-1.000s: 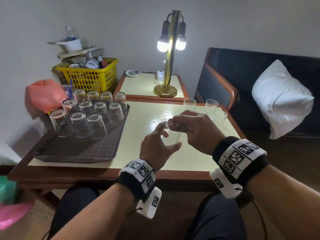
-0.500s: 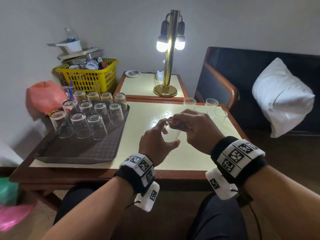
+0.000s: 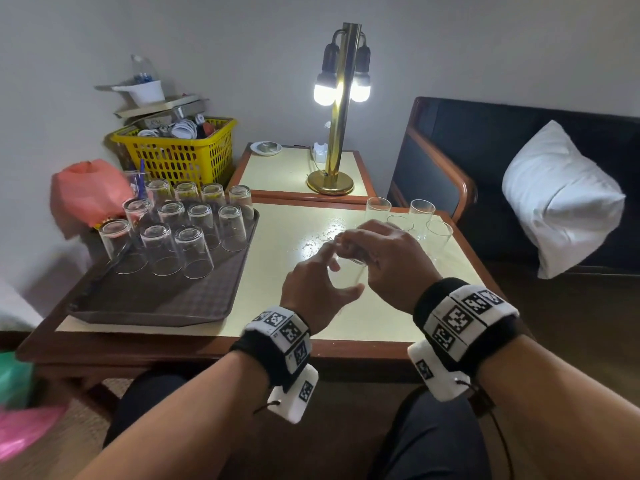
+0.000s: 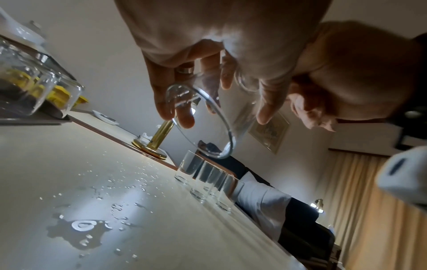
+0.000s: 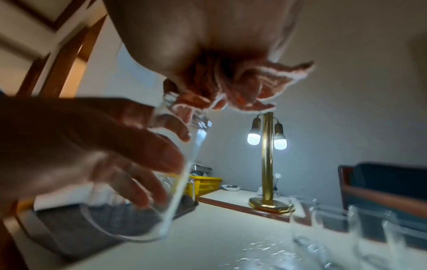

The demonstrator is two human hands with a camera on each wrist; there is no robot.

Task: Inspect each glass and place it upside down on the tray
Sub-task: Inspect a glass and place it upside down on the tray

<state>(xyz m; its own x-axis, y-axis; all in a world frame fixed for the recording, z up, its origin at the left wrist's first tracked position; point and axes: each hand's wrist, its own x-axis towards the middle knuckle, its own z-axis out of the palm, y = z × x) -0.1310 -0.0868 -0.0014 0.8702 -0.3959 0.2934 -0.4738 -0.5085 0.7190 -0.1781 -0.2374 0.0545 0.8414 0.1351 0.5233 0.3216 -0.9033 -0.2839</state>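
Note:
A clear glass point(image 3: 348, 273) hangs tilted above the middle of the table, mouth toward me and down. My right hand point(image 3: 356, 251) pinches its thick base point(image 5: 172, 99) from above. My left hand point(image 3: 343, 271) curls round its body near the rim point(image 4: 208, 126), index finger on the far side and thumb on the near side. Several glasses point(image 3: 194, 251) stand upside down in rows on the far part of the brown tray point(image 3: 156, 299) at the left. Several upright glasses point(image 3: 420, 216) stand at the table's far right corner, just beyond my right hand.
Water drops point(image 3: 311, 242) and a small puddle point(image 4: 78, 232) lie on the cream tabletop. A lit brass lamp point(image 3: 341, 133) stands on the side table behind. A yellow basket point(image 3: 180, 154) and pink bag point(image 3: 86, 192) sit behind the tray. A dark sofa with a white pillow point(image 3: 561, 199) is on the right.
Both hands stay on the glass at nearly the same spot above the table. My left fingers have shifted slightly along its side.

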